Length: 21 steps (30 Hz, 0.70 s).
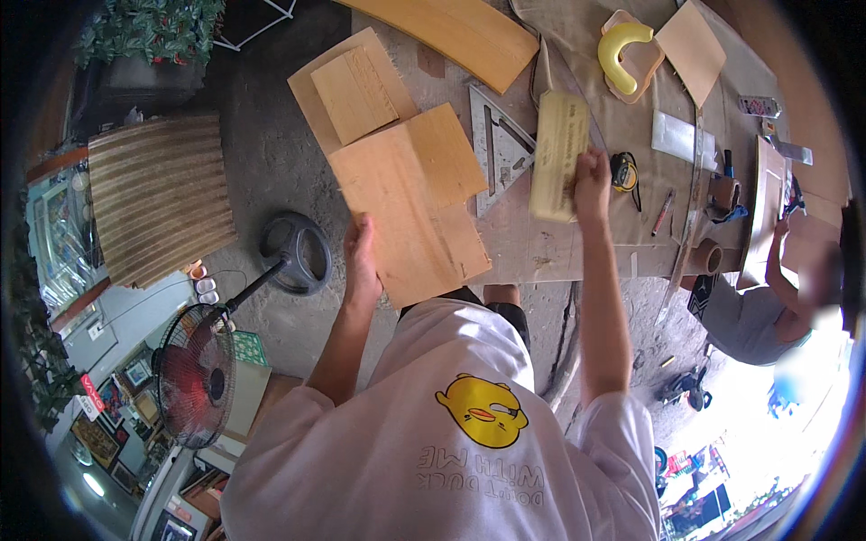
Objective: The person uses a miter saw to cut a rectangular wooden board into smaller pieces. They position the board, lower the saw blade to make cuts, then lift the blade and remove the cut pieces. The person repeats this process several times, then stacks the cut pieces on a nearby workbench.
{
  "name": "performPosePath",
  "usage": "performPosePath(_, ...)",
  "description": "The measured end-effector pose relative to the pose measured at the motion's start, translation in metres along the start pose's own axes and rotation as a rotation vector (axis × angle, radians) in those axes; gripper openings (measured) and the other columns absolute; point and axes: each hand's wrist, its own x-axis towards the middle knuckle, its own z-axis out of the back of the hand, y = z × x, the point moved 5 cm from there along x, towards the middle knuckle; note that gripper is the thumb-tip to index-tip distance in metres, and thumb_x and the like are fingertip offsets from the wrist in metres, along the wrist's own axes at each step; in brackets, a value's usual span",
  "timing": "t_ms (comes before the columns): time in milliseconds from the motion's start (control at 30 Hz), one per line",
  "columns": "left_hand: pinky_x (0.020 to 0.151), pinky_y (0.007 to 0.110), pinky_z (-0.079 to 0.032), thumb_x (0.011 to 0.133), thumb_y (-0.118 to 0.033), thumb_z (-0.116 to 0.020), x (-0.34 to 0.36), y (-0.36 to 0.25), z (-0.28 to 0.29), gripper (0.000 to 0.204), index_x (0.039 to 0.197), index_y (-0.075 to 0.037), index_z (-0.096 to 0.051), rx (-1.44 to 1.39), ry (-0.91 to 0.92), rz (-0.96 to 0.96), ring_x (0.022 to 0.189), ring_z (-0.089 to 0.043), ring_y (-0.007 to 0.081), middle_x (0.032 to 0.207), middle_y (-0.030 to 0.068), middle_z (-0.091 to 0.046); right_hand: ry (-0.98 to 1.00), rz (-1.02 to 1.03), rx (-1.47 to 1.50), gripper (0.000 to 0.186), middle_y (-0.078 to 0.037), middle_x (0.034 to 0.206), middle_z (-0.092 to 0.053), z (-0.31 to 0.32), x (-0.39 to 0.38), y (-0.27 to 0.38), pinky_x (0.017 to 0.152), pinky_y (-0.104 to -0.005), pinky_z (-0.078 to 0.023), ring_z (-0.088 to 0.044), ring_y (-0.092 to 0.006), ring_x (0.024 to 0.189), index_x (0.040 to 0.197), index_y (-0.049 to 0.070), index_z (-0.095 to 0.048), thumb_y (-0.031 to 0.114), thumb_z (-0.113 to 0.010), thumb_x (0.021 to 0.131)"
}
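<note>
My left hand grips the near left edge of a light brown wooden board, its thumb lying on top. Other flat wooden pieces lie beyond and beside that board, partly overlapped by it; I cannot tell whether the hand bears them too. In my right hand is a pale yellow rectangular slab with rows of dark marks, held by its right side over the table. A metal triangular square lies between the boards and the slab. Right of my right hand sits a yellow and black tape measure.
The covered worktable also carries a long plank, a yellow curved object, a red pen and a long metal ruler. A standing fan is at my left. Another person works at the right.
</note>
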Motion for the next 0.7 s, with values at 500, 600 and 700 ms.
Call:
performPosePath(500,0.103,0.042,-0.042,0.089,-0.068,-0.047,-0.018,0.000,0.017,0.082,0.143,-0.007,-0.038,-0.179,0.060,0.118,0.127,-0.048,0.0244,0.139,0.0109,-0.047,-0.025,0.363,-0.373,0.037,-0.008,0.090,-0.066,-0.059,0.067,0.069,0.081,-0.0309,-0.049,-0.061,-0.0160,0.090,0.108,0.000,-0.063,0.034,-0.053,0.099)
performPosePath(600,0.100,0.039,-0.044,0.092,-0.057,-0.053,-0.023,-0.003,-0.014,0.070,0.139,-0.007,-0.038,-0.100,0.070,0.019,0.120,-0.051,0.0212,0.133,0.0104,-0.050,0.605,-0.038,0.092,0.050,-0.006,0.105,-0.061,-0.089,-0.059,0.067,0.080,-0.0292,-0.047,-0.057,-0.0144,0.091,0.133,0.003,-0.048,0.039,-0.052,0.099)
performPosePath(700,0.098,0.037,-0.044,0.097,-0.047,-0.052,-0.025,0.001,-0.056,0.060,0.138,-0.006,-0.035,0.045,0.130,-0.075,0.117,-0.051,0.0192,0.130,0.0098,-0.049,0.782,-0.033,-0.051,0.080,-0.019,0.121,-0.055,-0.093,-0.144,0.072,0.093,-0.0366,-0.046,-0.057,-0.0270,0.108,0.139,-0.005,-0.036,0.047,-0.065,0.087)
